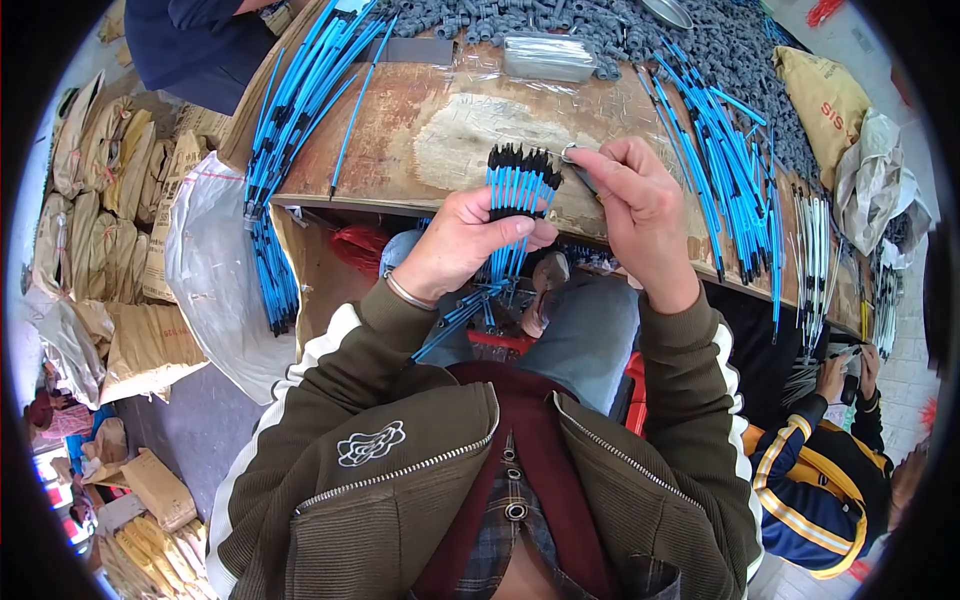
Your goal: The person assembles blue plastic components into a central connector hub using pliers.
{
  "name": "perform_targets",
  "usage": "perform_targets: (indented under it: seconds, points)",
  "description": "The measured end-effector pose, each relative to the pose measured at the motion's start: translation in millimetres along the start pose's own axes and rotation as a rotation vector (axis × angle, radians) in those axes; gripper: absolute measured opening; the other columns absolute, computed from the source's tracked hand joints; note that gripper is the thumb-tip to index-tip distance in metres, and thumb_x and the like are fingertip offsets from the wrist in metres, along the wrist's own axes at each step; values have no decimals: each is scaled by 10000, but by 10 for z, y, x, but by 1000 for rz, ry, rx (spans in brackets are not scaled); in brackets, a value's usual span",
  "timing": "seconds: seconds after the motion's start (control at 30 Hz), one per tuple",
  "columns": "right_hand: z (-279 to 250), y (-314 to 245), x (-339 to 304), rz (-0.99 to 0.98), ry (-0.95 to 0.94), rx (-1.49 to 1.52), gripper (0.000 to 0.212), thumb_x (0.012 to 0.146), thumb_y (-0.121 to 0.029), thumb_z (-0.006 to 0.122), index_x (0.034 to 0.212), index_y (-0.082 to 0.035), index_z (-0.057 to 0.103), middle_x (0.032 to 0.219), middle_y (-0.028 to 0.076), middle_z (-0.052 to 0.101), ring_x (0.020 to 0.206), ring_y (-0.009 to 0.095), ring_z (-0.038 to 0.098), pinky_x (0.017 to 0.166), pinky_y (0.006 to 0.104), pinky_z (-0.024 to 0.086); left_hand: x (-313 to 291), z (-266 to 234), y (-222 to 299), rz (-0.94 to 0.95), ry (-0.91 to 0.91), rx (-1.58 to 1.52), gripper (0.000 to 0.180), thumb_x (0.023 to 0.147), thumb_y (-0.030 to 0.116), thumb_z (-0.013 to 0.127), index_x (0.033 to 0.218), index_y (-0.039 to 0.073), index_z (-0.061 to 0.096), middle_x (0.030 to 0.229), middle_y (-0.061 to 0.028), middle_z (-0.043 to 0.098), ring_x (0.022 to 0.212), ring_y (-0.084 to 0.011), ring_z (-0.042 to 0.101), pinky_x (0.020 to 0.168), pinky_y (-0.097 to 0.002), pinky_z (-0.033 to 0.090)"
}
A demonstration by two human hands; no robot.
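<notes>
My left hand [462,243] is closed round a bundle of thin blue rods [512,187] with black tips standing upward in a row. The rods' lower ends spread out above my lap. My right hand [640,205] is raised just to the right of the tips, apart from them. Its index finger points left, with the thumb curled in below it. At that fingertip is a small shiny grey thing [568,152], too small to name. Beneath both hands lies the near edge of a worn wooden table [390,140].
More blue rods lie in piles at the left [300,95] and right [715,150]. Grey plastic fittings [720,45] heap along the back, beside a clear box [548,57]. White rods [815,250] lie farther right. Two other people, one in a yellow-and-navy jacket [815,490], are nearby.
</notes>
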State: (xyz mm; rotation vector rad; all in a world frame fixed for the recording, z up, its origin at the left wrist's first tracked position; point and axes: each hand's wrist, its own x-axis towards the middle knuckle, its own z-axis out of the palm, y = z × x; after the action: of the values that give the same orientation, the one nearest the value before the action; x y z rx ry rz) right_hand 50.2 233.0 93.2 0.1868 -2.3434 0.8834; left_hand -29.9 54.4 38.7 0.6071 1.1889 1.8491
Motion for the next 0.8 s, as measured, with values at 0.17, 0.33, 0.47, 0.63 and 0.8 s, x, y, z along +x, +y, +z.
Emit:
perform_targets:
  seconds: [0.17, 0.33, 0.47, 0.63, 0.8]
  points:
    - [-56, -13, 46, -104, -10, -143, 331, 708, 104, 535, 978, -50, 650, 756, 73, 502, 697, 199, 524, 612, 269, 424, 2, 3, 2, -17, -6, -8, 224, 870, 34, 527, 1090, 10, 556, 928, -108, 644, 884, -184, 627, 789, -306, 506]
    - [-74, -12, 67, -154, -28, -180, 361, 683, 115, 528, 977, -53, 654, 748, 71, 498, 696, 202, 524, 607, 275, 426, 9, -1, -6, -5, -10, -6, 216, 871, 33, 524, 1083, 12, 558, 922, -107, 644, 883, -184, 628, 789, -304, 506]
    - [-65, 33, 80, -144, -37, -111, 368, 682, 119, 523, 979, -53, 655, 756, 74, 504, 705, 203, 528, 611, 277, 430, 4, -19, 14, -7, -45, -8, 213, 872, 30, 519, 1081, 12, 558, 918, -105, 645, 879, -180, 629, 786, -300, 506]
    - [-48, 40, 78, -144, -43, -106, 359, 684, 119, 528, 975, -49, 654, 771, 81, 518, 707, 207, 537, 608, 279, 437, 2, -22, 15, -19, -45, -13, 213, 873, 34, 520, 1082, 13, 559, 917, -104, 645, 875, -177, 629, 784, -297, 506]
    - [-20, -81, 50, -150, -20, -204, 340, 687, 116, 539, 971, -40, 647, 774, 89, 526, 690, 214, 543, 596, 281, 440, 11, -24, -3, -17, -26, -3, 217, 873, 38, 523, 1086, 14, 558, 922, -103, 645, 878, -174, 628, 783, -294, 506]
